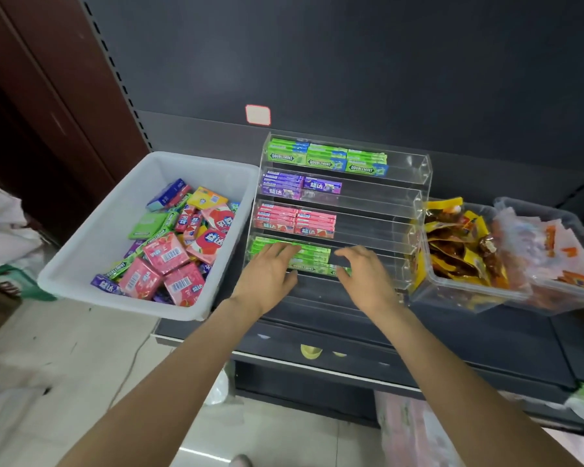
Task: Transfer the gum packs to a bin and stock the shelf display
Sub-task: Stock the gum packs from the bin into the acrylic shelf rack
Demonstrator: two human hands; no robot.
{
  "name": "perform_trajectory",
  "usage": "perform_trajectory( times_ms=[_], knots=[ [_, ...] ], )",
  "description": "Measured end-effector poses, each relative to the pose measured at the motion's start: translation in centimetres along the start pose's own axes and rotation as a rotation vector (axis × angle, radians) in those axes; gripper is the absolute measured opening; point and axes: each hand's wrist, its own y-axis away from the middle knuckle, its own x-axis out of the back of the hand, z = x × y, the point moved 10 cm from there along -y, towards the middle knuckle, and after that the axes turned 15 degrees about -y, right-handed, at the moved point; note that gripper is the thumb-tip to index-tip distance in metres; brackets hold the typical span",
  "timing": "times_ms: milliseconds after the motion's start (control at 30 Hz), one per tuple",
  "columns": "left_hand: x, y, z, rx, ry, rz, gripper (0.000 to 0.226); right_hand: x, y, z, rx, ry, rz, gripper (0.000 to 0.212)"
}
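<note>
Left hand (270, 274): your grip lies spread, fingers flat on the light-green gum packs (309, 254) in the bottom tier of the clear acrylic display (415, 197).
Right hand (364, 274): fingers curled at that row's right end; whether they pinch a pack, you cannot tell.
Labels: top-tier packs (324, 158) read DOUBLEMINT.
White bin (91, 251): just left, holding mixed gum packs.

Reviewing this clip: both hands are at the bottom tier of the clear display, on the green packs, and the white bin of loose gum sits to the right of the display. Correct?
Not quite. The head view shows the white bin to the left of the clear display, not the right. The rest holds: the left hand and right hand are at the bottom tier's green packs.
</note>
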Motion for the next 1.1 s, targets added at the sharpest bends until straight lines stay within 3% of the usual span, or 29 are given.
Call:
perform_trajectory(
  times_ms=[267,467,600,833,1100],
  knots=[
    [7.4,4.8,-10.5,0.205,0.143,0.245,0.027,-3.8,-0.9,-11.2,0.15,-0.264,-0.014,0.028],
    [7.1,7.5,-24.9,0.442,0.254,0.174,0.029,-10.2,-3.4,-19.8,0.18,-0.3,-0.073,0.028],
    [4.6,7.5,-30.9,0.456,0.296,0.005,0.037,-14.5,-4.9,-22.7,0.12,-0.266,-0.101,0.035],
    [0.9,4.6,-31.4,0.268,0.225,-0.222,0.036,-21.6,-6.5,-21.4,-0.113,-0.135,-0.192,0.064],
    [-0.3,2.9,-31.3,0.254,0.193,-0.262,0.028,-23.2,-7.4,-19.9,-0.177,0.012,-0.225,0.072]
  ],
)
